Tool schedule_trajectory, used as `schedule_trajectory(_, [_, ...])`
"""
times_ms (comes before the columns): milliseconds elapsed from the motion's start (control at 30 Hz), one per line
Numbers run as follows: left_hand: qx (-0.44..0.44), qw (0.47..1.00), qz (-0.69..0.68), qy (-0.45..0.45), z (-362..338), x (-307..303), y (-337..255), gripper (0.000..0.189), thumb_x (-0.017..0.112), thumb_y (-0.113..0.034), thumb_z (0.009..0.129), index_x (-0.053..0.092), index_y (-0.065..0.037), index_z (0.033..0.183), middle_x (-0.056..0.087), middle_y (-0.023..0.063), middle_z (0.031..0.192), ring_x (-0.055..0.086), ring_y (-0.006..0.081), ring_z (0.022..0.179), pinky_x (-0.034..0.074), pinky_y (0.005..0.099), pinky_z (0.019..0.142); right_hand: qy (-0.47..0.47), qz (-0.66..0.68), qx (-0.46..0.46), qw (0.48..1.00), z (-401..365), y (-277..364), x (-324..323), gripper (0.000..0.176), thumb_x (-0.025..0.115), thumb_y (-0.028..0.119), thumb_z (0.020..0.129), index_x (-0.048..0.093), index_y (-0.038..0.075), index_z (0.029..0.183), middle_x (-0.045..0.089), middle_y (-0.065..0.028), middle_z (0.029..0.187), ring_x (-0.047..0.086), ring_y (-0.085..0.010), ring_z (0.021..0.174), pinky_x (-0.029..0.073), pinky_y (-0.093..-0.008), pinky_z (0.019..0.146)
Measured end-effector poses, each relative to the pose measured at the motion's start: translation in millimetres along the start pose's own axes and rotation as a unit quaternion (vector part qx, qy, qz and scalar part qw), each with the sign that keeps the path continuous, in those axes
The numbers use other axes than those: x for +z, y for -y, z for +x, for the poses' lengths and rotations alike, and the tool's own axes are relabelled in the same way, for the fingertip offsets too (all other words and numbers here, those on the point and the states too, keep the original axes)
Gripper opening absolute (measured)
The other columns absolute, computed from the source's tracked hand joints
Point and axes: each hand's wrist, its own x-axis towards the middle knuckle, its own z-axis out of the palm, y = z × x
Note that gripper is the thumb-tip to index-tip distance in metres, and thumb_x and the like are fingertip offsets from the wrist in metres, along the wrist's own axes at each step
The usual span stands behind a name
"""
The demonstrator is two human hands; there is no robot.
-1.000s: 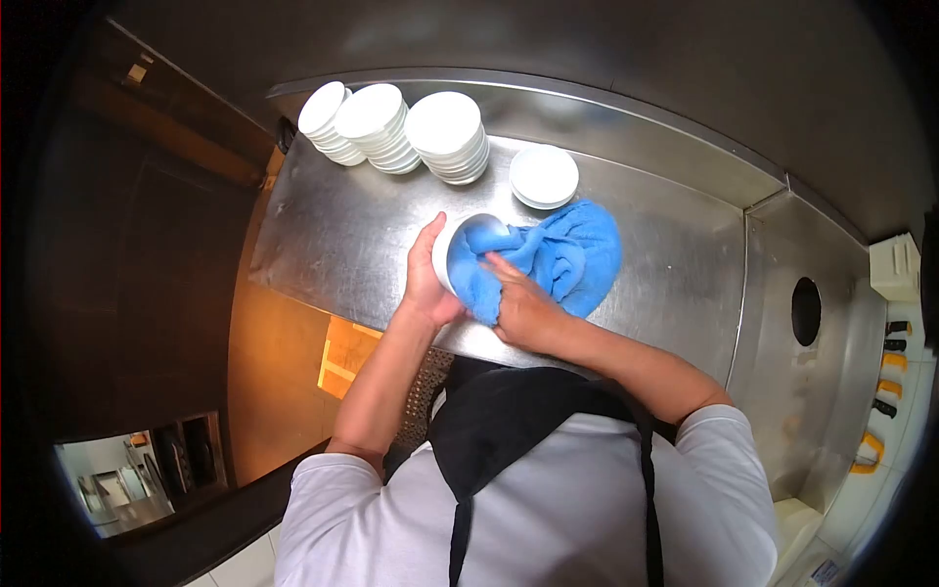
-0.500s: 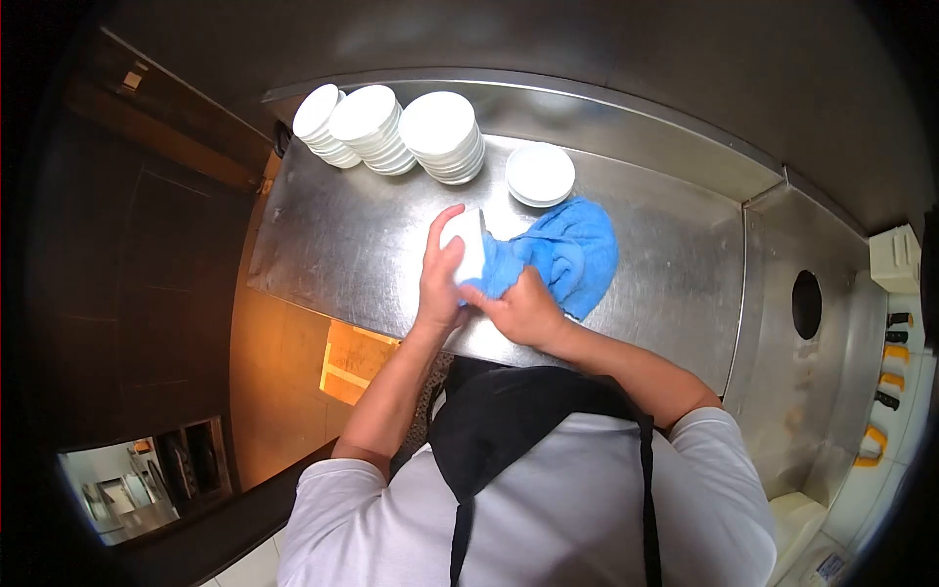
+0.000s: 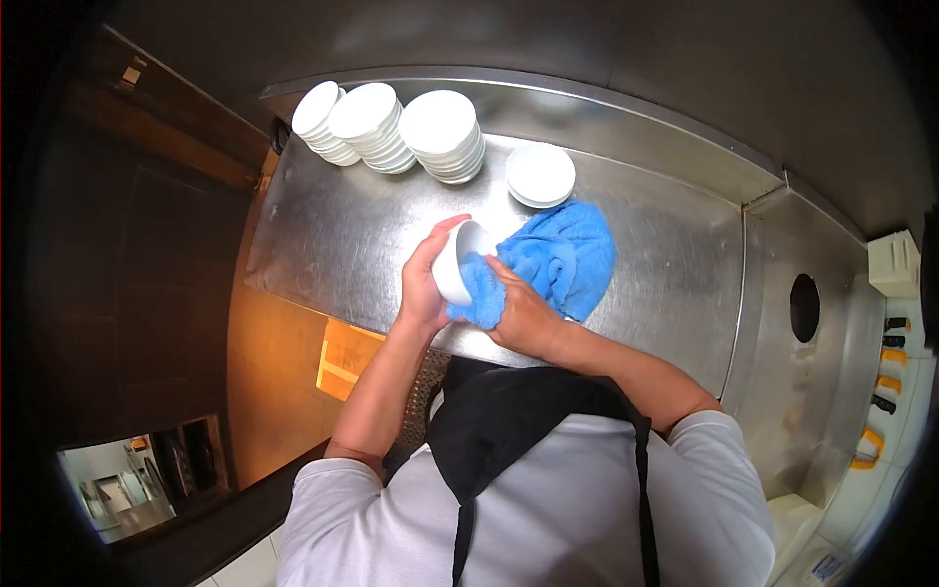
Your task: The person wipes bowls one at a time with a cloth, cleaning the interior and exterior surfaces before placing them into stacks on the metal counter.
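My left hand [image 3: 423, 284] holds a small white bowl [image 3: 456, 259] tilted on its side just above the steel counter [image 3: 333, 235]. My right hand [image 3: 524, 315] presses a bunched part of a blue towel [image 3: 553, 256] against the bowl's open side. The rest of the towel lies spread on the counter to the right of the bowl. Both hands are near the counter's front edge.
Three stacks of white bowls [image 3: 401, 125] stand along the back of the counter, with a short stack [image 3: 540, 174] to their right, just behind the towel. A raised steel section with a round hole [image 3: 804, 307] lies to the right. Orange-handled tools [image 3: 880, 391] hang at far right.
The bowl has been turned in my left hand, from bottom-up half a second ago to tilted with its opening toward the towel. My right hand shifted the towel against it.
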Motion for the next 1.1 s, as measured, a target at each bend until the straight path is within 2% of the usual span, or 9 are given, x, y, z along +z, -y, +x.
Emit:
schedule_trajectory(100, [0.217, 0.937, 0.272, 0.006, -15, 25, 10, 0.048, 0.056, -0.019, 0.092, 0.043, -0.004, 0.137, 0.058, 0.0126, 0.121, 0.059, 0.0242, 0.107, 0.047, 0.0348, 0.097, 0.036, 0.157, 0.244, 0.956, 17, 13, -16, 0.032, 0.074, 0.017, 0.087, 0.062, -0.001, 0.111, 0.067, -0.0181, 0.106, 0.066, -0.0294, 0.097, 0.051, -0.0348, 0.085])
schedule_trajectory(133, [0.226, 0.954, 0.197, 0.016, -12, 23, 15, 0.05, 0.057, -0.018, 0.092, 0.04, -0.005, 0.138, 0.057, 0.0122, 0.123, 0.058, 0.0247, 0.108, 0.046, 0.0353, 0.099, 0.05, 0.23, 0.348, 0.908, 24, 20, -21, 0.032, 0.073, 0.016, 0.088, 0.062, -0.001, 0.112, 0.067, -0.0163, 0.106, 0.066, -0.0268, 0.097, 0.05, -0.0333, 0.086])
schedule_trajectory(333, [0.07, 0.997, -0.034, -0.007, -14, 20, 7, 0.054, 0.053, -0.042, 0.096, 0.045, -0.007, 0.136, 0.057, 0.0135, 0.131, 0.057, 0.0287, 0.118, 0.045, 0.0416, 0.103, -0.125, 0.377, 0.24, 0.886, 24, 26, -22, 0.018, 0.068, 0.014, 0.093, 0.064, 0.0, 0.103, 0.069, -0.0057, 0.09, 0.062, -0.013, 0.079, 0.052, -0.0323, 0.071])
schedule_trajectory(500, [-0.034, 0.975, -0.22, -0.011, -12, 17, -8, 0.069, 0.043, -0.058, 0.095, 0.048, -0.002, 0.137, 0.056, 0.0175, 0.134, 0.058, 0.0361, 0.118, 0.048, 0.0533, 0.097, -0.252, 0.319, 0.35, 0.844, 27, 3, -54, 0.021, 0.068, 0.012, 0.092, 0.063, -0.001, 0.108, 0.069, -0.0062, 0.096, 0.063, -0.0139, 0.085, 0.052, -0.0297, 0.075])
schedule_trajectory(633, [-0.106, 0.97, -0.196, 0.1, -14, 21, -15, 0.07, 0.041, -0.061, 0.095, 0.049, -0.005, 0.137, 0.056, 0.0176, 0.135, 0.057, 0.0359, 0.119, 0.048, 0.0545, 0.099, -0.203, 0.189, 0.157, 0.948, 23, -1, -54, 0.047, 0.074, 0.014, 0.087, 0.054, -0.003, 0.126, 0.068, -0.0101, 0.106, 0.065, -0.0162, 0.092, 0.051, -0.0312, 0.084])
schedule_trajectory(733, [-0.113, 0.979, -0.162, 0.051, -5, 8, -1, 0.054, 0.043, -0.048, 0.098, 0.054, -0.006, 0.131, 0.06, 0.0141, 0.129, 0.059, 0.0297, 0.117, 0.047, 0.048, 0.1, 0.123, -0.013, -0.065, 0.99, 28, 2, -58, 0.09, 0.077, 0.041, 0.078, 0.034, 0.0, 0.146, 0.053, -0.0203, 0.135, 0.046, -0.0338, 0.131, 0.021, -0.0519, 0.118])
schedule_trajectory(867, [-0.097, 0.995, 0.013, 0.01, -10, 28, -12, 0.046, 0.048, -0.037, 0.097, 0.054, -0.006, 0.13, 0.064, 0.0141, 0.12, 0.063, 0.0264, 0.11, 0.051, 0.0398, 0.096, 0.2, -0.167, -0.101, 0.96, 7, -36, -28, 0.081, 0.068, 0.047, 0.084, 0.04, 0.001, 0.144, 0.044, -0.0196, 0.145, 0.038, -0.036, 0.138, 0.013, -0.0562, 0.12])
schedule_trajectory(1000, [0.081, 0.962, 0.26, -0.011, -10, 26, -7, 0.044, 0.055, -0.027, 0.092, 0.052, -0.001, 0.127, 0.063, 0.0117, 0.11, 0.062, 0.017, 0.096, 0.05, 0.0297, 0.088, 0.069, 0.034, 0.1, 0.992, -1, 10, 1, 0.051, 0.069, 0.028, 0.087, 0.055, 0.003, 0.129, 0.057, -0.0199, 0.129, 0.046, -0.0368, 0.129, 0.023, -0.056, 0.115])
schedule_trajectory(1100, [0.097, 0.982, 0.156, -0.03, -10, 20, -1, 0.045, 0.053, -0.028, 0.092, 0.052, -0.001, 0.128, 0.064, 0.0118, 0.11, 0.063, 0.0189, 0.097, 0.05, 0.0315, 0.09, 0.051, 0.381, 0.322, 0.865, 2, 23, -4, 0.04, 0.07, 0.019, 0.086, 0.059, 0.003, 0.12, 0.061, -0.0198, 0.122, 0.052, -0.0401, 0.119, 0.037, -0.054, 0.106])
